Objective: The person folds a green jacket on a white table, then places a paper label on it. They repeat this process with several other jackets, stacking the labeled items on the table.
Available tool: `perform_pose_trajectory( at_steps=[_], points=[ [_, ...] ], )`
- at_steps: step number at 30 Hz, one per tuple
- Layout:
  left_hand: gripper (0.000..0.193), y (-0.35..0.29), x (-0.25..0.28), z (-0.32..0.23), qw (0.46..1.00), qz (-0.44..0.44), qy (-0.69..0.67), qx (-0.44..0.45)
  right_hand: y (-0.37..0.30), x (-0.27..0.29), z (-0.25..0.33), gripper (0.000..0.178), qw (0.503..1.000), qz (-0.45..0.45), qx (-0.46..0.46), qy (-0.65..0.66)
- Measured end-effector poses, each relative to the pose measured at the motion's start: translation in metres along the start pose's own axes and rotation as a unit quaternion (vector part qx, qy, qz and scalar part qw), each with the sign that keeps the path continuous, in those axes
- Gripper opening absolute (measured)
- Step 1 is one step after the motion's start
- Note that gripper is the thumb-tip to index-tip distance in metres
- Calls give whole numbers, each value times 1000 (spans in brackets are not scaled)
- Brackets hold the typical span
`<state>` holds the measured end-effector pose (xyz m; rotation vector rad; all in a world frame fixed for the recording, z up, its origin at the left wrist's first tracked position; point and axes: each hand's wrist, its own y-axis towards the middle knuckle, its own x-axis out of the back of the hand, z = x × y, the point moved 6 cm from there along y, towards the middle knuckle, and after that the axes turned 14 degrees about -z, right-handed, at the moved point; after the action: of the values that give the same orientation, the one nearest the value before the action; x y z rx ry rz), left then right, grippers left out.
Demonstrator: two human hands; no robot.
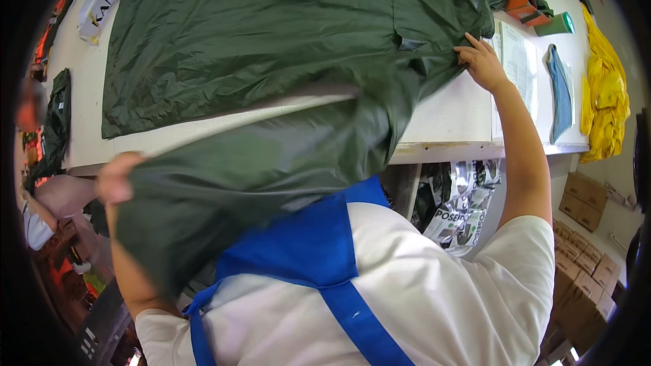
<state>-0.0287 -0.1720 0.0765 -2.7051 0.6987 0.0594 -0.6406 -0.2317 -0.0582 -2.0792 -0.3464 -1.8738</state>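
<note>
- The dark green shiny garment (258, 34) is in front of me, its broad body spread on the white bench (447, 118).
- That body's near hem runs crosswise, rising slightly toward my right.
- One long tube of it, sleeve or leg I cannot tell, slants from upper right to lower left; its long axis crosses my front, and its free end points down at my left, off the bench and over my blue apron (291, 247).
- My left hand (116, 177), blurred, has its fingers curled on the tube's upper edge near that end.
- My right hand (480, 64) is at the garment's right edge, fingers slightly spread, tips on the fabric; I cannot tell whether they pinch it.
- Beyond my right forearm lies a narrow blue cloth (559, 95).
</note>
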Motion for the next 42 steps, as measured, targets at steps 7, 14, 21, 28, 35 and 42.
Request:
perform_pose_trajectory(
  at_steps=[7,14,21,28,35,42],
  points=[
    [40,91,-12,12,769,-211,-574,-184,45,1,-50,21,977,-141,-43,155],
    [85,242,-120,138,942,-331,-15,48,52,7,-45,22,965,-196,-22,172],
    [52,225,-209,167,930,-16,362,54,80,0,-89,25,977,-177,-99,69],
    [69,164,-108,75,819,-328,448,-145,41,30,-9,26,894,-393,-206,67],
    [92,210,132,78,728,-529,434,27,36,3,178,64,933,-254,-145,211],
    [35,162,105,-41,919,-252,304,15,19,22,169,31,930,-192,-154,274]
  ],
)
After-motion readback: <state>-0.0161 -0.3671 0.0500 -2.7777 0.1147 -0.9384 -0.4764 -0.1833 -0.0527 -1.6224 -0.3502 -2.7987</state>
